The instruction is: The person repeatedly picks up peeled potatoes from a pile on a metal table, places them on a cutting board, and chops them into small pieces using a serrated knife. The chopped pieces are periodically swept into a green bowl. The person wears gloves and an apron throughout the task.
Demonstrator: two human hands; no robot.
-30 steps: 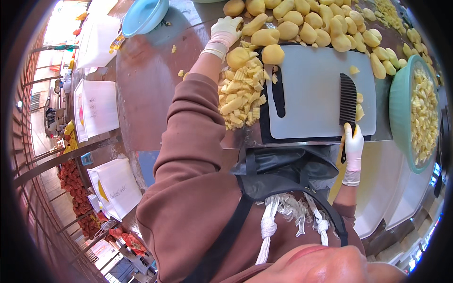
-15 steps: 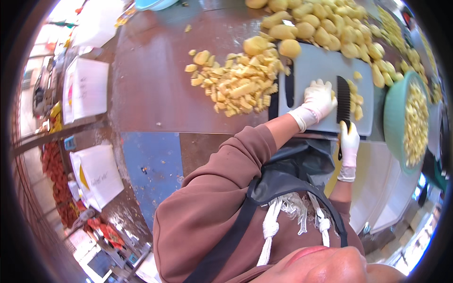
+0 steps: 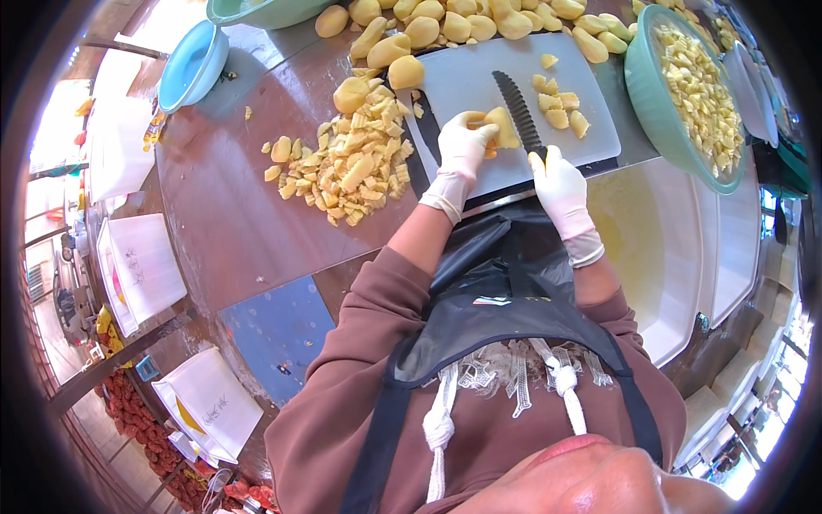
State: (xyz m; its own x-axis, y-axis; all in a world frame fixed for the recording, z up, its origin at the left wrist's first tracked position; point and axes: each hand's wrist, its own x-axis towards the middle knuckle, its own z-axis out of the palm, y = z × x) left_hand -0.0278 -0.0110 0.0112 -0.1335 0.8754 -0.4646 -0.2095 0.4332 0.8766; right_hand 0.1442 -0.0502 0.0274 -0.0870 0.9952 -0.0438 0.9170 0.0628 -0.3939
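Note:
Both my hands wear white gloves and work over a pale cutting board [image 3: 599,81]. Between the thumb and fingers of my left hand [image 3: 465,144] is a peeled potato piece [image 3: 505,127], resting on the board. My right hand [image 3: 561,190] is wrapped around the handle of a crinkle-cut knife [image 3: 517,110] with a dark, wavy blade. Its blade slants up and left, right beside the potato piece. Several cut potato chunks [image 3: 558,110] lie on the board to the right of the knife. My left fingertips are partly hidden by the glove and potato.
Left of the board is a heap of cut potato pieces [image 3: 355,163]; whole peeled potatoes [image 3: 458,27] line its far side. A green basin [image 3: 646,103] of potato chunks stands right. A blue basin [image 3: 195,67] sits far left, and a white tub [image 3: 664,248] lies below the table edge.
The whole view has shifted. My left hand now shows a potato piece beside the blade. The knife has gone from nearly straight to slanting left, and chunks lie farther from it.

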